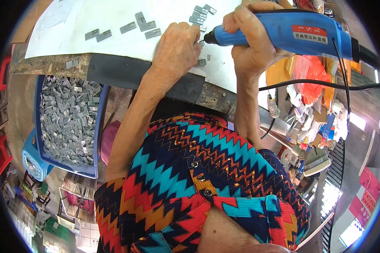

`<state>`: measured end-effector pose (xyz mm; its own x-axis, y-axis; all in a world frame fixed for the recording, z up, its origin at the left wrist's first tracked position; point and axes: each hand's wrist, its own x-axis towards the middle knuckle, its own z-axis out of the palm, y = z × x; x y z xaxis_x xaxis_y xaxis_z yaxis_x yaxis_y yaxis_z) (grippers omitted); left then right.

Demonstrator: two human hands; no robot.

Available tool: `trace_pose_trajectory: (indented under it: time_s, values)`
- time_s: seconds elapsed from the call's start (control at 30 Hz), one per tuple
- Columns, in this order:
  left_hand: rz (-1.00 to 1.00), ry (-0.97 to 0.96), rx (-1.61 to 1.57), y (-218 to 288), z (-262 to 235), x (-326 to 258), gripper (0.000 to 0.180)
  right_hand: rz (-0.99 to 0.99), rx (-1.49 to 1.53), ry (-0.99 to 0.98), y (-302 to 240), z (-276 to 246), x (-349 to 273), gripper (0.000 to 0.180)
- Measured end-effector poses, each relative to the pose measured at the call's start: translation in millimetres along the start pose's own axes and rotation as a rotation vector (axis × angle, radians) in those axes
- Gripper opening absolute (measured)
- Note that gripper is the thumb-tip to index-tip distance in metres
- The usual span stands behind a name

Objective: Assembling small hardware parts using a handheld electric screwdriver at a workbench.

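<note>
My right hand (254, 42) is wrapped round a blue electric screwdriver (278, 28), which lies nearly level with its black nose pointing left. The screwdriver's tip meets the fingertips of my left hand (173, 48). Those fingers are pinched together, apparently on a small grey rectangular piece mostly hidden by them. Similar grey pieces (127, 28) lie loose on the white sheet (71, 38) to the left of my hand. Beyond my fingers, several more pieces (197, 17) form a small cluster. One grey piece (202, 63) rests just nearer to me than my left fingertips.
A blue bin (67, 167) full of grey pieces stands left, below the table edge, on a light-blue stool (34, 158). A black cable (321, 84) runs across on the right. Bags and a red plastic bag (312, 76) crowd the right side. Red stools (2, 156) stand far left.
</note>
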<state>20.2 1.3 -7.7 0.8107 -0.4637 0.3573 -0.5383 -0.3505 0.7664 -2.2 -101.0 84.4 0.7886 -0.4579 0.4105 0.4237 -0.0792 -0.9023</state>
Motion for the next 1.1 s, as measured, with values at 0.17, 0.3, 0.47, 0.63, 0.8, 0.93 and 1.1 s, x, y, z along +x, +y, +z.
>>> trace_pose_trajectory:
  time_s: [0.17, 0.3, 0.47, 0.63, 0.8, 0.93, 1.1]
  values:
    - [-0.023, 0.006, -0.002, -0.1, 0.0, -2.2, 0.014, -0.795, -0.425, -0.295, 28.6, -24.0, 1.0, 0.02]
    - [-0.001, 0.001, 0.024, 1.8, -0.1, -2.2, 0.014, -0.802, -0.439, -0.317, 23.0, -19.2, 4.8, 0.027]
    - [-0.006, -0.006, 0.044, 0.5, 0.3, -2.0, 0.014, -0.742, -0.398, -0.327, 27.8, -18.7, 5.3, 0.029]
    - [-0.016, -0.05, 0.055, 2.2, -0.5, -1.9, 0.013, -0.769, -0.346, -0.323, 27.8, -15.0, 3.9, 0.029]
    - [0.037, -0.02, 0.073, 1.1, -0.2, 0.8, 0.012, -0.619, -0.393, -0.273, 18.7, -11.8, -0.9, 0.019]
    - [-0.023, -0.056, 0.039, 0.7, -0.2, -4.4, 0.011, -0.19, -0.111, -0.193, 0.6, 3.0, -1.6, 0.008]
    - [0.032, 0.037, 0.073, 3.1, 3.5, -3.8, 0.016, -0.149, 0.091, -0.192, 1.0, -9.4, -9.2, 0.012]
